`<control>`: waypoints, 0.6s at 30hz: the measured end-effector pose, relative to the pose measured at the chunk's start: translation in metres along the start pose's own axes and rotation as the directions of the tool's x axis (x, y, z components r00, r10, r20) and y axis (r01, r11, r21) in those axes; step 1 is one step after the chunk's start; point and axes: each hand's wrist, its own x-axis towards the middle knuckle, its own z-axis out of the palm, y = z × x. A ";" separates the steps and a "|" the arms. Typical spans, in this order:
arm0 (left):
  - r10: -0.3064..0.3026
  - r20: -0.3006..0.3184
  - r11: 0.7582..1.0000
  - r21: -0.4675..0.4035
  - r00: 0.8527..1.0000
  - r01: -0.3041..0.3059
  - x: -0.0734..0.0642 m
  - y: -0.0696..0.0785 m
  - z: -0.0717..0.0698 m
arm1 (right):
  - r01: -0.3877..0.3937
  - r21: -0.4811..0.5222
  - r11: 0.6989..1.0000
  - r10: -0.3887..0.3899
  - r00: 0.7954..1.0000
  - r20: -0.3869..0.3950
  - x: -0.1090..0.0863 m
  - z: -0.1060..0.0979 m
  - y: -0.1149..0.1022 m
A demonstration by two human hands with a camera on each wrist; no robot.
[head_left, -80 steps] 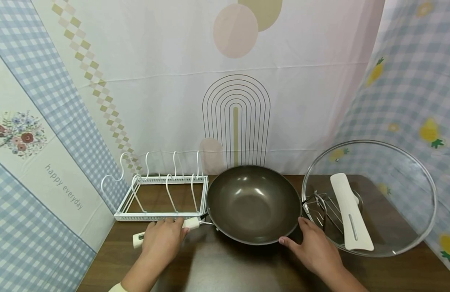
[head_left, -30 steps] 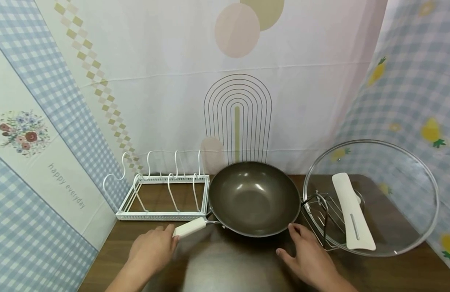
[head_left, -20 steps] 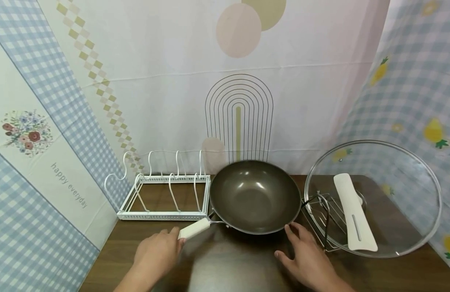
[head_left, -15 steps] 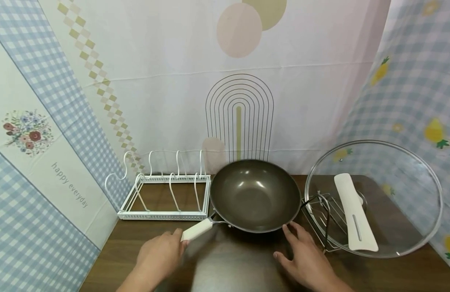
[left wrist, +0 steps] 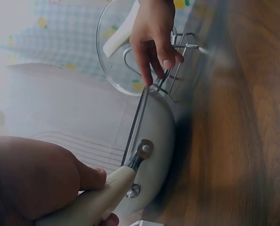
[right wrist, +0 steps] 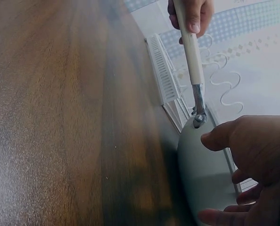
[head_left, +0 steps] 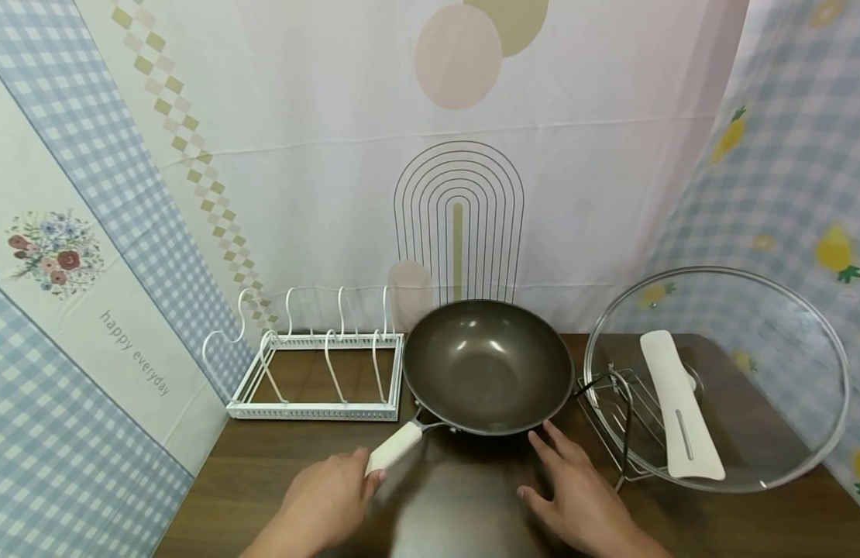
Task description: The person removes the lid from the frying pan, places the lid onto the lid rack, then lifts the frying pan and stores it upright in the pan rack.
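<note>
A dark-coated wok (head_left: 487, 372) with a pale outer wall (left wrist: 154, 141) sits on the wooden table, its cream handle (head_left: 393, 449) angled toward the front left. My left hand (head_left: 328, 496) grips the end of that handle, thumb along the near side, as the left wrist view also shows. At the wok's front right rim is my right hand (head_left: 576, 492), fingers spread and fairly straight, fingertips at the rim. Whether they touch it or hover just off it I cannot tell. In the right wrist view the right hand (right wrist: 262, 160) holds nothing.
Left of the wok stands a white wire rack (head_left: 318, 411) with upright loops. On the right, a glass lid (head_left: 765, 434) with a cream handle (head_left: 681, 407) leans in a dark wire stand (head_left: 625, 434). Patterned cloth (head_left: 318, 194) hangs behind the table (head_left: 458, 511).
The wok's handle has swung from pointing left toward the front left, my left hand moving with it. The wok has shifted slightly back. My right fingers have straightened at the rim.
</note>
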 end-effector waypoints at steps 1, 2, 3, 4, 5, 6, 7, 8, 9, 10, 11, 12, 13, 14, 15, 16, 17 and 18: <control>0.000 0.001 1.000 -0.009 1.000 0.000 0.000 0.001 0.000 | 0.002 0.001 1.000 -0.002 1.000 -0.005 0.000 0.000 0.000; -0.001 0.001 1.000 -0.017 1.000 0.001 -0.001 0.002 0.001 | 0.005 0.003 1.000 -0.005 1.000 -0.009 0.000 0.001 0.000; 0.001 0.001 1.000 -0.026 1.000 -0.001 -0.001 0.004 0.002 | 0.011 0.005 1.000 -0.011 1.000 -0.011 0.000 0.001 0.000; 0.001 0.003 0.999 -0.034 1.000 0.000 -0.001 0.005 0.003 | 0.012 0.008 1.000 -0.011 1.000 -0.012 0.000 0.001 0.000; 0.003 0.005 0.999 -0.044 1.000 -0.003 -0.002 0.006 0.003 | 0.014 0.011 1.000 -0.014 1.000 -0.011 0.001 0.002 0.000; 0.005 0.011 0.999 -0.054 1.000 -0.004 -0.002 0.008 0.003 | 0.014 0.013 1.000 -0.014 1.000 -0.007 0.001 0.002 0.000; 0.007 0.015 0.998 -0.063 1.000 -0.006 -0.002 0.009 0.004 | 0.011 0.017 1.000 -0.011 1.000 -0.001 0.001 0.002 0.000; 0.009 0.019 0.998 -0.068 1.000 -0.008 -0.002 0.011 0.005 | 0.011 0.018 1.000 -0.011 1.000 0.002 0.001 0.002 0.000; 0.012 0.027 0.997 -0.076 1.000 -0.010 -0.003 0.012 0.005 | 0.010 0.017 1.000 -0.010 1.000 0.006 0.001 0.002 0.000; 0.015 0.037 0.996 -0.084 0.999 -0.011 -0.003 0.014 0.005 | 0.008 0.016 1.000 -0.008 1.000 0.008 0.001 0.002 0.000; 0.023 0.041 0.996 -0.092 0.999 -0.019 -0.003 0.016 0.005 | 0.009 0.015 1.000 -0.010 1.000 0.009 0.001 0.002 0.000; 0.029 0.047 0.995 -0.096 0.999 -0.024 -0.002 0.018 0.005 | 0.010 0.014 1.000 -0.010 1.000 0.008 0.001 0.003 0.000; 0.037 0.046 0.995 -0.098 0.998 -0.033 -0.002 0.019 0.005 | 0.014 0.012 1.000 -0.014 1.000 0.005 0.001 0.003 -0.001; 0.045 0.048 0.994 -0.103 0.998 -0.039 -0.002 0.021 0.005 | 0.019 0.011 1.000 -0.019 1.000 0.000 0.001 0.003 -0.001; 0.054 0.051 0.993 -0.111 0.997 -0.048 -0.002 0.022 0.005 | 0.023 0.011 1.000 -0.023 1.000 -0.001 0.001 0.003 -0.001; 0.063 0.053 0.991 -0.118 0.997 -0.056 -0.002 0.024 0.005 | 0.027 0.013 1.000 -0.027 1.000 -0.001 0.002 0.003 -0.001; 0.075 0.053 0.989 -0.129 0.996 -0.067 -0.002 0.025 0.006 | 0.030 0.017 0.999 -0.030 1.000 0.001 0.002 0.004 -0.002; 0.080 0.059 0.987 -0.146 0.995 -0.071 -0.002 0.026 0.006 | 0.033 0.022 0.999 -0.033 0.999 0.002 0.002 0.004 -0.002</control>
